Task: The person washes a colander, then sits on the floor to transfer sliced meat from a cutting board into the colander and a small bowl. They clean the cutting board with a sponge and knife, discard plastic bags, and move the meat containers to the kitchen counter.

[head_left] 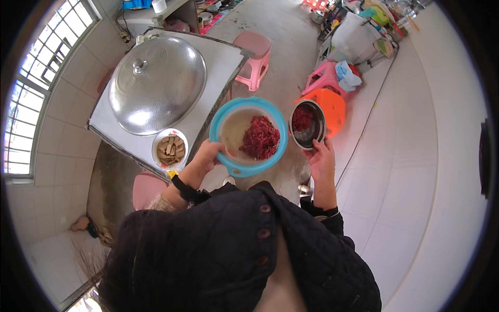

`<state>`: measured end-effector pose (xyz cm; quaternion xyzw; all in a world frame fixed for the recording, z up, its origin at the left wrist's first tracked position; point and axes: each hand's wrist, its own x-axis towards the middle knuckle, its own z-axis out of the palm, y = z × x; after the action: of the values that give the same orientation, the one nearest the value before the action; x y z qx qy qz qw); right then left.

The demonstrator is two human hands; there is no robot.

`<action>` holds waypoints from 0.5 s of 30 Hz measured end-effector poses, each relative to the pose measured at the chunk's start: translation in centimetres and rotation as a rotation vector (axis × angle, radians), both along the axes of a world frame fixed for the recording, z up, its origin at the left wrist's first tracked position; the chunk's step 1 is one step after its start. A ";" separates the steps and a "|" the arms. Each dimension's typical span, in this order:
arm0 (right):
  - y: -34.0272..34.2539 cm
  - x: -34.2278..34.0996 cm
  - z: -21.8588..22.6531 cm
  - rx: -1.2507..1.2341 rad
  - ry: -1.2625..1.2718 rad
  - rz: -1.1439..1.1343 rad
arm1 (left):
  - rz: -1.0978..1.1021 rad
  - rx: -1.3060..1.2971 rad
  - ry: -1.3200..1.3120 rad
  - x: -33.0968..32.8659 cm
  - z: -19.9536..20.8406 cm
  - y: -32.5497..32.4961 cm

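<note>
My left hand [207,158] grips the near-left rim of a blue plastic basin [248,169]. The basin is held tilted in front of me and carries a heap of red meat strips [259,138] on its right side. My right hand [322,158] holds a small steel bowl [307,136] by its lower edge, just right of the basin. More red meat [301,118] lies in the steel bowl's upper part. Both sleeves are dark and quilted.
A white table [221,65] at the left carries a large domed steel lid [156,84] and a white bowl of brown pieces [170,148]. Pink stools [254,58] stand around, an orange stool [332,108] sits under the steel bowl, and clutter lines the far wall [364,26].
</note>
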<state>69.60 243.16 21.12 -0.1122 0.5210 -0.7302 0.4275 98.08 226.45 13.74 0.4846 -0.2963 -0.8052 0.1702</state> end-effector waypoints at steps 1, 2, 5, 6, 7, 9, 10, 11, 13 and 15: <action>-1.2 -1.1 0.0 0.006 0.001 0.011 | 0.018 0.007 0.011 -0.5 -0.1 -0.9; -2.4 -2.3 -0.1 0.010 -0.002 0.019 | 0.038 0.013 0.022 -1.2 -0.4 -1.8; -7.3 -6.4 -0.5 0.010 -0.013 0.082 | 0.186 0.031 0.048 -3.5 -1.0 -4.5; -8.9 -7.6 -0.8 0.009 -0.013 0.112 | 0.212 0.025 -0.009 -4.0 -1.1 -5.1; -10.6 -8.9 -1.0 0.002 -0.011 0.141 | 0.239 0.016 -0.063 -4.8 -1.2 -6.1; -14.7 -11.5 -1.2 -0.006 -0.032 0.183 | 0.318 -0.002 -0.099 -6.8 -0.9 -8.8; -16.6 -12.8 -1.2 -0.011 -0.049 0.210 | 0.364 0.001 -0.090 -7.7 -0.8 -9.7; -18.2 -13.8 -1.2 0.005 -0.065 0.218 | 0.401 -0.003 -0.093 -8.6 -0.7 -10.6; -21.0 -15.3 -0.9 -0.007 -0.080 0.249 | 0.466 0.002 -0.132 -9.9 -0.2 -11.9; -24.4 -16.5 -0.9 0.002 -0.045 0.299 | 0.519 -0.024 -0.140 -11.5 -0.5 -13.8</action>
<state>53.06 218.74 20.22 -0.1717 0.4894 -0.6602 0.5433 86.54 212.68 13.23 0.5969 -0.1825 -0.6956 0.3557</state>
